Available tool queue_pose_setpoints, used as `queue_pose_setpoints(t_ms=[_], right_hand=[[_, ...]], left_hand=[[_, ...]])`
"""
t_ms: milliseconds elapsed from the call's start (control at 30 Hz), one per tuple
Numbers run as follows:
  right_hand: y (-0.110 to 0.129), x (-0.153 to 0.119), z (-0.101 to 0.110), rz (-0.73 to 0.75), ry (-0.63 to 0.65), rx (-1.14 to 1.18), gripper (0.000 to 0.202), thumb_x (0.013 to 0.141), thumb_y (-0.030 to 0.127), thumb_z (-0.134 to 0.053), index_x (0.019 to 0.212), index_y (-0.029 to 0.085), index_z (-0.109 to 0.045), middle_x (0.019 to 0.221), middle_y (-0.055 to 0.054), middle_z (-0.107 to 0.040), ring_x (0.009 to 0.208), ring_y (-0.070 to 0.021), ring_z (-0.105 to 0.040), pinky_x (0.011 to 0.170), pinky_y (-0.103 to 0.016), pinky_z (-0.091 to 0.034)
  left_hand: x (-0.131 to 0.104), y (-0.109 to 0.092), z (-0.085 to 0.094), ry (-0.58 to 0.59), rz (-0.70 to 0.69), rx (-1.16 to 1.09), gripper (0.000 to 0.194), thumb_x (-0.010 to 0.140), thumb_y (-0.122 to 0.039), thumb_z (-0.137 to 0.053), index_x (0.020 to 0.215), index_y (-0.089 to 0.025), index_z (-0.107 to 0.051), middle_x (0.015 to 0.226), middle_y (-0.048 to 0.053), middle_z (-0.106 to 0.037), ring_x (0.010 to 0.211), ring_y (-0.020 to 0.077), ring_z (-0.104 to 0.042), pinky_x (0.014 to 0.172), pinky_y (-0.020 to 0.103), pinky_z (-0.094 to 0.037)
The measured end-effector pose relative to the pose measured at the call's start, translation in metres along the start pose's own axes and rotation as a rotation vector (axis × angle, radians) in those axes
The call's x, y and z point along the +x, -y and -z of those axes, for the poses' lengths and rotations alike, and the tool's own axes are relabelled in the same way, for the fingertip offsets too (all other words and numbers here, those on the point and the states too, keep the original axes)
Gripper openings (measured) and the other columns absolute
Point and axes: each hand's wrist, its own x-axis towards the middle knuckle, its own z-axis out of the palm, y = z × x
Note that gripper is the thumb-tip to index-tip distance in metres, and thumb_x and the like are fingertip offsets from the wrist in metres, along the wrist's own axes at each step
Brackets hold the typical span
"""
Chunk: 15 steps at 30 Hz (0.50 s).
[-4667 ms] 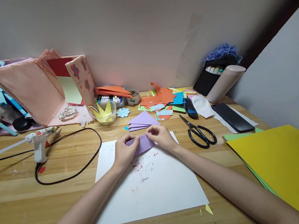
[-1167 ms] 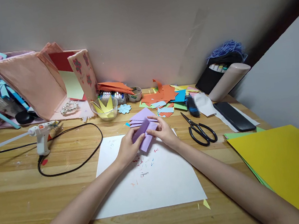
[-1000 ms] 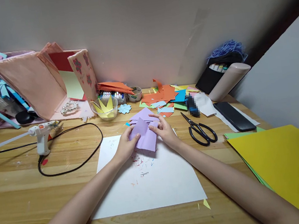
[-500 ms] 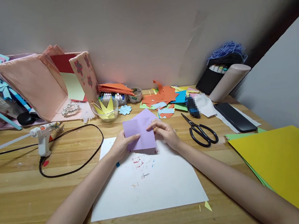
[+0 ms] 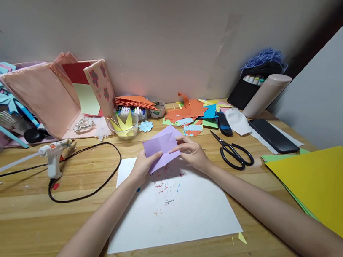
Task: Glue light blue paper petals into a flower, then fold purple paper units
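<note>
A sheet of purple paper (image 5: 161, 145) with crease lines is held between my two hands, over the far part of a white sheet (image 5: 172, 226) marked with coloured smears. My left hand (image 5: 143, 166) grips its left side, thumb on top of the paper. On the right side, my right hand (image 5: 191, 153) has its fingers closed on the edge, the index finger lying on the front face. The paper's lower part bends towards me, and a flap stands up behind it. The fingers behind the paper are hidden.
Black-handled scissors (image 5: 234, 152) lie right of my right hand. A glue gun (image 5: 53, 158) with a looping cord stands at the left. Coloured paper scraps (image 5: 188, 111) and a bowl with a yellow paper piece (image 5: 124, 126) are behind. Yellow sheets (image 5: 329, 183) lie at the right.
The purple paper has gone from lying nearly flat to being bent across its middle, its lower part tilted. Both hands stay on it. The whole view has shifted slightly.
</note>
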Motion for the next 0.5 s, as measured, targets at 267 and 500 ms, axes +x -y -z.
queue_pose_setpoints(t_ms=[267, 500], right_hand=[[-0.0065, 0.0035, 0.0008, -0.239, -0.025, 0.165, 0.017, 0.074, 0.035, -0.062, 0.074, 0.019, -0.069, 0.081, -0.005, -0.061, 0.077, -0.0168, -0.056, 0.064, -0.027, -0.048], [-0.0033, 0.0042, 0.0021, -0.328, -0.057, 0.139, 0.032, 0.072, 0.042, -0.062, 0.057, 0.014, -0.059, 0.055, 0.0, -0.053, 0.051, -0.0105, -0.049, 0.051, -0.023, -0.041]], left_hand=[[-0.0009, 0.0018, -0.0022, 0.131, -0.035, -0.061, 0.046, 0.067, -0.034, -0.07, 0.107, -0.013, -0.06, 0.109, 0.012, -0.063, 0.097, 0.0245, -0.06, 0.088, 0.038, -0.046], [-0.0046, -0.0013, -0.0039, 0.137, -0.077, -0.146, 0.052, 0.077, -0.052, -0.053, 0.112, -0.014, -0.059, 0.109, 0.013, -0.062, 0.103, 0.0267, -0.056, 0.089, 0.038, -0.045]])
